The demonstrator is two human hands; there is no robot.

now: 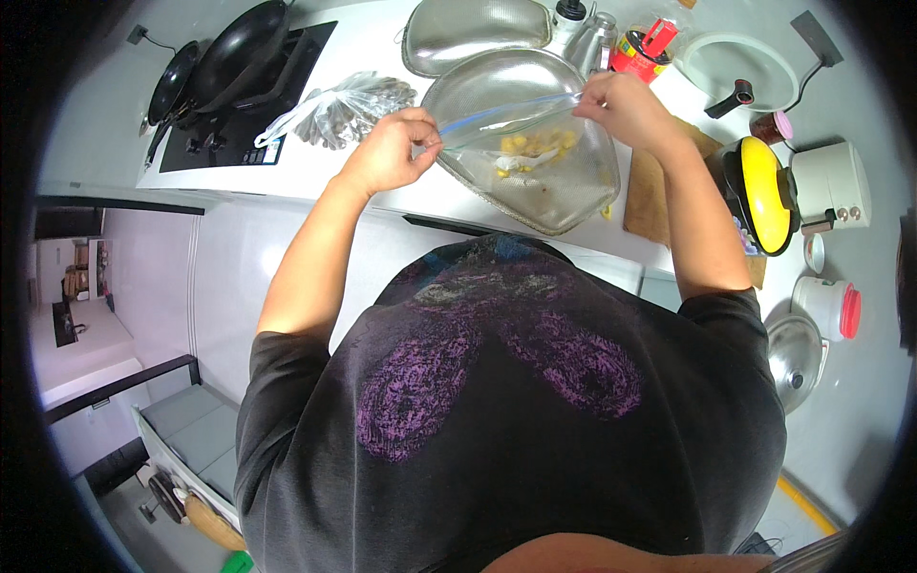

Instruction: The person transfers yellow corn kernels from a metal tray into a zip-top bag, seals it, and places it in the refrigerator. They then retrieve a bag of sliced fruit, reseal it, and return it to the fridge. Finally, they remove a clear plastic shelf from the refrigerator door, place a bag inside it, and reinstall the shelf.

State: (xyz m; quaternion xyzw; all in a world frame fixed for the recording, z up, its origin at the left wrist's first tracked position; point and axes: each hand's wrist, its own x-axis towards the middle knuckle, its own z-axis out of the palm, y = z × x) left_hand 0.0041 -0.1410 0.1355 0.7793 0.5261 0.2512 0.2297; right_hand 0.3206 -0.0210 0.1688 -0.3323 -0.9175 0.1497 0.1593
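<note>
A clear plastic zip bag [509, 129] with a blue strip along its top is stretched between my two hands. My left hand [401, 149] pinches one upper corner, and my right hand [622, 109] pinches the other. Yellow pieces [537, 145] and something whitish show through or beneath the bag; whether they lie inside it cannot be told. Under the bag is a metal mesh basket [594, 179] on the white countertop. Left of it, a knotted clear plastic bag [351, 107] holds brownish items.
A second mesh basket [476, 32] stands behind. Black pans [240, 57] sit on the cooktop at left. To the right are a wooden board [647, 197], a pot with a yellow lid [765, 193], a glass lid [741, 68] and a red-labelled bottle [637, 61].
</note>
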